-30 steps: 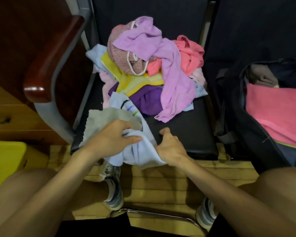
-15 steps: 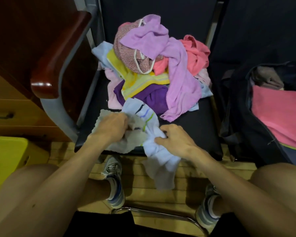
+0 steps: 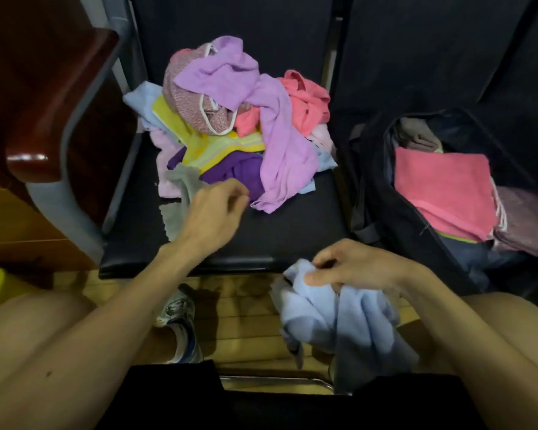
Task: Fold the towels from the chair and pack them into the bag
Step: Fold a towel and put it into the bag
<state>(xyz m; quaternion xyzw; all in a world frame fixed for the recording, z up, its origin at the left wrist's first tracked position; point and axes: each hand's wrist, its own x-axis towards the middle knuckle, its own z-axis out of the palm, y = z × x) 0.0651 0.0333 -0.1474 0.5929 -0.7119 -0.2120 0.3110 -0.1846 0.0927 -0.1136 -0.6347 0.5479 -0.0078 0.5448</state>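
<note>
The blue towel (image 3: pixel 333 318) hangs bunched in front of the chair's (image 3: pixel 292 231) front edge, above the floor (image 3: pixel 239 305), between the person's knees. The right hand (image 3: pixel 351 268) grips its top, fingers curled round the folds and the thumb pressed onto the cloth.

The left hand (image 3: pixel 212 212) is over the seat at the near edge of the pile (image 3: pixel 230 119), fingers loosely curled. A gray cloth (image 3: pixel 184 184) lies just beside and partly under it; whether the fingers pinch that cloth cannot be told.

The pile sits toward the back of the seat: a lilac towel (image 3: pixel 280 144) draped over the top and down the right side, with pink, yellow, purple and pale blue pieces beneath.

To the right of the chair a dark bag (image 3: pixel 395 212) stands open, a folded pink towel (image 3: pixel 441 190) lying flat on top inside it.

A wooden armrest (image 3: pixel 59 103) is at the left. 1 shoe (image 3: pixel 180 311) shows on the floor below the seat.
</note>
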